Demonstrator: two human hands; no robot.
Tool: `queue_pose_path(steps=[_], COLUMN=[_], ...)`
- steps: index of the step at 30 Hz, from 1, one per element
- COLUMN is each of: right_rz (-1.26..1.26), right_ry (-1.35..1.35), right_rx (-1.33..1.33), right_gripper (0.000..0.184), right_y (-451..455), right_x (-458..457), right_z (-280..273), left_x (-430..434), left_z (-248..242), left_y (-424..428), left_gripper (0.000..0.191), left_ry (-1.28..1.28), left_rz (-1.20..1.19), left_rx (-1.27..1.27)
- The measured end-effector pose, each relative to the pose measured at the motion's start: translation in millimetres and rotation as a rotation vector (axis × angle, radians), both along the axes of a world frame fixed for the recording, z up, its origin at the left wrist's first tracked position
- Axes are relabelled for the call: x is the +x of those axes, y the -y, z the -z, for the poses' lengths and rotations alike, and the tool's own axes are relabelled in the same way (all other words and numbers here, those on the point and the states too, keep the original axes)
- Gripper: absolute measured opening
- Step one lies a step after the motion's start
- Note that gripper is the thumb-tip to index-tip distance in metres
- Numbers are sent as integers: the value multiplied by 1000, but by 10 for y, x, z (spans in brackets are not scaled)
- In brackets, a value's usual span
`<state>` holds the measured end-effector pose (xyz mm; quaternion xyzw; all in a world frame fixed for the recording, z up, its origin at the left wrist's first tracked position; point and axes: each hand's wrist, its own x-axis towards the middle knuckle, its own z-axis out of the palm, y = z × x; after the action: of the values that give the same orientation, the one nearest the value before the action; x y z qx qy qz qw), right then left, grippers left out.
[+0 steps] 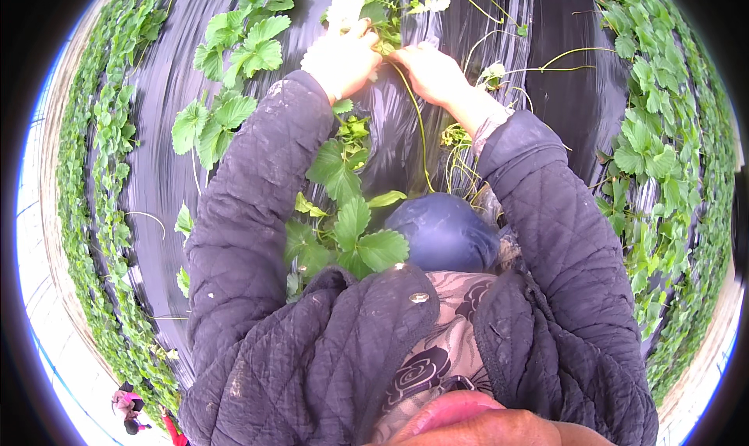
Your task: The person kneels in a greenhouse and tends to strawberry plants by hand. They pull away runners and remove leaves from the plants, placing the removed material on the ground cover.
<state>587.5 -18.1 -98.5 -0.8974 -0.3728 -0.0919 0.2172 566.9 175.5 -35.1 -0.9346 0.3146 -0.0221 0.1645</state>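
Note:
My left hand (345, 57) reaches into a strawberry plant (383, 13) at the top middle, fingers curled among its leaves and stems. Glare washes it out, so what its fingers grip is unclear. My right hand (430, 71) meets it from the right, with thumb and fingertips pinched together at a thin yellow-green runner (416, 106). From between both hands this runner curves down towards a dark blue rounded thing (445, 229) below me. Another strawberry plant (351, 235) grows nearer my body, below my left hand.
Black plastic mulch (562, 106) covers the ground, shiny and wrinkled. Loose runners (570, 54) trail across it to the right. Leafy rows stand at left (111, 136) and right (649, 141). Another person (129, 408) is at the far lower left, beside a red sleeve (174, 429).

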Motion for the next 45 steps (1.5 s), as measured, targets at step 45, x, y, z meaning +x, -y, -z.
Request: queue_pose_path(steps=[45], right_rz=[166], right_ry=[-1461], right_rx=[1136], right_gripper=[25], right_y=[258], right_x=[-99], right_z=[-181], left_x=[-78], left_z=[263], left_y=[-215], left_gripper=[22], left_ry=[41], left_rz=[-68], left_rx=[-103])
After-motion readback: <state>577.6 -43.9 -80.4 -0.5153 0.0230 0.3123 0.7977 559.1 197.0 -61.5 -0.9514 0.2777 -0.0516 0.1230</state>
